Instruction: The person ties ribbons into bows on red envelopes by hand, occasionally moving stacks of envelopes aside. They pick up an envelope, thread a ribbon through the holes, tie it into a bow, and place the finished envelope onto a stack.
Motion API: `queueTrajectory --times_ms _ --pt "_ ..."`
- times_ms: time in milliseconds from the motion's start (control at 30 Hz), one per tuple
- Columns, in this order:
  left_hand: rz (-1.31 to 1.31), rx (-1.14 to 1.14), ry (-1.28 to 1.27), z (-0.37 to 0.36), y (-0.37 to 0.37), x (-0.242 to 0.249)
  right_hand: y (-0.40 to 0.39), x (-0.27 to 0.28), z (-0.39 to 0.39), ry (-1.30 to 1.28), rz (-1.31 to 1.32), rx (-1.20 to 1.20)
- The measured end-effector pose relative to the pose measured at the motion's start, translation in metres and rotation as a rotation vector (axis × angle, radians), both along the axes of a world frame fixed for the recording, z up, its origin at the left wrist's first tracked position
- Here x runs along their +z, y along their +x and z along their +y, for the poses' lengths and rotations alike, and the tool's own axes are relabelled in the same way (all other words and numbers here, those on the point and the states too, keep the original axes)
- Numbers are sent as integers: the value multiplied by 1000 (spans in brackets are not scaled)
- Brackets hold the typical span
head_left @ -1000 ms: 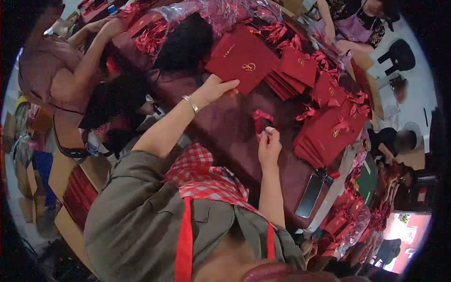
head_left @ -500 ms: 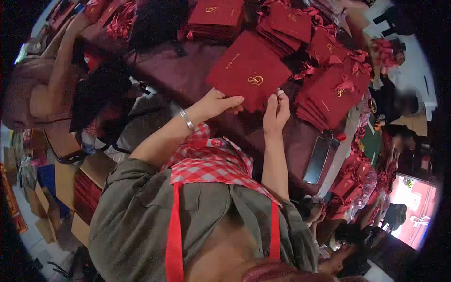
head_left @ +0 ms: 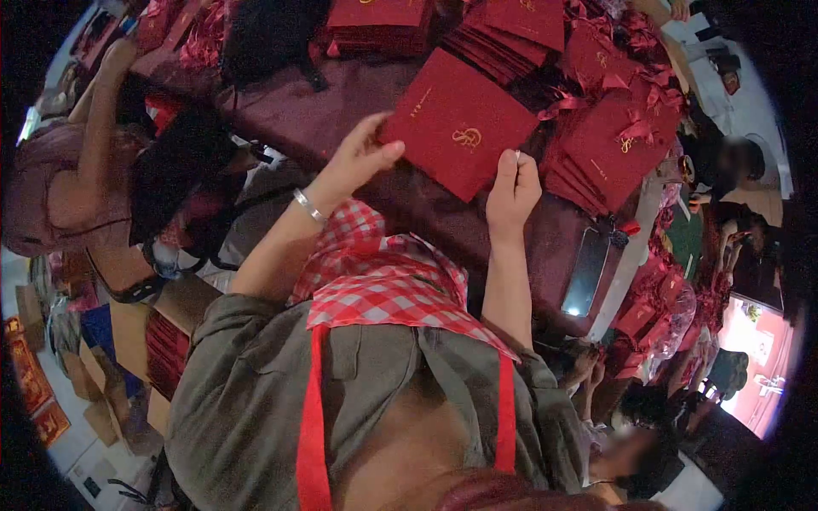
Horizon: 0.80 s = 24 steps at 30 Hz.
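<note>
A flat red gift bag [head_left: 464, 123], square and marked with a gold emblem, lies tilted in front of me. My right hand [head_left: 514, 187] pinches its right corner, thumb on top and the other fingers curled. At the left corner is my left hand [head_left: 362, 157], wearing a silver bangle; its thumb and fingers are apart around that corner, the thumb touching or nearly touching the edge. Beyond the bag sits a fanned pile of similar red bags [head_left: 503, 51]. Another fanned stack [head_left: 609, 153], with red ribbons, is right of my right hand.
Everything rests on a dark maroon tablecloth [head_left: 281, 119]. A phone [head_left: 588, 271] lies near its right edge. Another stack [head_left: 379, 19] stands at the back. A co-worker's arm [head_left: 102, 136] is at far left, above an open carton [head_left: 128, 341] of red items. Other people are at right.
My left hand has moved left and up from the bag's lower edge to its left corner, and its grip has loosened. The bag has turned slightly, with my right hand still on it.
</note>
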<state>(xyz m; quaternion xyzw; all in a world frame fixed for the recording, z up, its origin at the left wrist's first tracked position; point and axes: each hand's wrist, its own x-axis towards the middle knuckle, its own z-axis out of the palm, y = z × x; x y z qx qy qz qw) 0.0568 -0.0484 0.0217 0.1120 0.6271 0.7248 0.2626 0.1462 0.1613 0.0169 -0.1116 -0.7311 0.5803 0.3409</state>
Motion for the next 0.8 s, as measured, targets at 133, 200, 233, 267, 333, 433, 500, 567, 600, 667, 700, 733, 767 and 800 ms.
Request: queueTrajectory --times_ms 133,200,233,267,333,433,500,567,600,667,700,733,767,800 --pt "789 270 -338 -11 -30 20 4 11 9 327 -79 156" --pt "1325 147 -499 2 -28 69 3 29 4 429 -41 224" --pt "1345 95 -508 13 -21 81 2 39 2 533 1 293" --pt "1256 -85 -469 20 -21 83 4 49 -2 552 -50 337" --pt "1150 -266 -416 32 -20 83 2 51 0 580 42 257" --pt "861 -14 -231 29 -24 74 9 46 25 534 99 46" --pt "538 162 42 23 -30 51 21 44 41 328 44 -2" --pt "256 284 308 22 -24 41 23 36 40 256 9 18" --pt "148 306 324 24 -15 38 21 33 39 186 -24 40" --pt "-13 351 379 33 3 20 14 32 24 379 -8 12" --pt "-21 387 309 40 15 24 10 31 16 569 0 -20" --pt "-31 422 238 43 23 27 7 22 12 532 13 -34" --pt "-85 325 369 42 21 13 7 19 13 529 14 -38" --pt "-85 322 367 40 17 10 9 21 13 479 -44 -26"
